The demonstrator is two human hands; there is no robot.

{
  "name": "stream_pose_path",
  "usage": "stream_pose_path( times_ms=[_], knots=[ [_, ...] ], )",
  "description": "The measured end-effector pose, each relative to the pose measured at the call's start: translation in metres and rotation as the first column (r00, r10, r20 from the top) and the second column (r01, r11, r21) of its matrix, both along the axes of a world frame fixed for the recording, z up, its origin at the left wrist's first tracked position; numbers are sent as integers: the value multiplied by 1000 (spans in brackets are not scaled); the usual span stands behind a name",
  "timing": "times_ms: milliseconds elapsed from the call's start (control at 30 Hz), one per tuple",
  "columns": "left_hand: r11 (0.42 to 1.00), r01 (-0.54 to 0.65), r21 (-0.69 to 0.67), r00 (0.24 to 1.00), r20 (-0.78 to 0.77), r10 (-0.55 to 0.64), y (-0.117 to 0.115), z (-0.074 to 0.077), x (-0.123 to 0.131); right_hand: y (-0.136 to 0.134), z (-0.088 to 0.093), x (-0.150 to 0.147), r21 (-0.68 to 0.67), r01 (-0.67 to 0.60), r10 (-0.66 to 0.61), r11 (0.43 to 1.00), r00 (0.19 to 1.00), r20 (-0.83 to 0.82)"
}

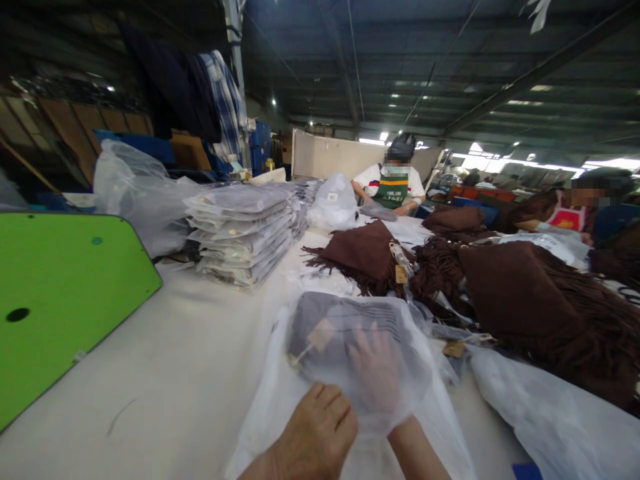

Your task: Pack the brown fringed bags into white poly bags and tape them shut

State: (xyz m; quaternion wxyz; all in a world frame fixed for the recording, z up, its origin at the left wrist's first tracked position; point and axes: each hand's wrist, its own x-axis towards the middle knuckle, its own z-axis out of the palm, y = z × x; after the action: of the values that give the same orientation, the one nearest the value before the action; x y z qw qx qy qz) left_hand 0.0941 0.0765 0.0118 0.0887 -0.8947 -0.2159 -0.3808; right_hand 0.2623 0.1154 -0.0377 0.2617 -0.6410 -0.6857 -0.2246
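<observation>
A frosted plastic bag [280, 407] lies on the table in front of me. Through its film shows a dark fringed handbag [320, 313] with a tan hang tag [321, 335] on a cord. My right hand [375, 363] is inside the plastic bag, fingers spread flat against the handbag. Curled at the near side of the plastic bag, my left hand [320, 427] is closed on its film; the fingertips are hidden.
Packed bags [245, 233] form a stack at the left, behind a green board [65, 300]. Brown fringed handbags [520, 287] are heaped at the right, above loose plastic bags [575, 413]. A co-worker [393, 183] works across the table; another person [570, 213] is farther right.
</observation>
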Motion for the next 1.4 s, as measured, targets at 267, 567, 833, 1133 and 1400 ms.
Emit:
stream_pose_path(
  times_ms=[267, 567, 833, 1133, 1400],
  knots=[
    [956, -288, 64, 957, -4, 289, -11, -4, -50, -107, -7, -17, -33, -285, 286, 958, 958, 4],
    [866, -485, 123, 873, 18, 487, -21, -26, -79, -63, 0, -14, 4, -207, 206, 978, 978, 24],
    [754, -646, -116, 762, -52, 645, -23, -38, -94, -150, 6, 25, 89, 81, -84, 993, 996, 29],
    [609, -669, -426, 716, -147, 683, -24, -11, -113, -144, 19, 50, -139, 277, -286, 951, 957, -43],
    [651, -616, -444, 754, -92, 650, -94, -11, -168, -235, -1, 59, -153, -1, -17, 988, 993, -114]
  ],
)
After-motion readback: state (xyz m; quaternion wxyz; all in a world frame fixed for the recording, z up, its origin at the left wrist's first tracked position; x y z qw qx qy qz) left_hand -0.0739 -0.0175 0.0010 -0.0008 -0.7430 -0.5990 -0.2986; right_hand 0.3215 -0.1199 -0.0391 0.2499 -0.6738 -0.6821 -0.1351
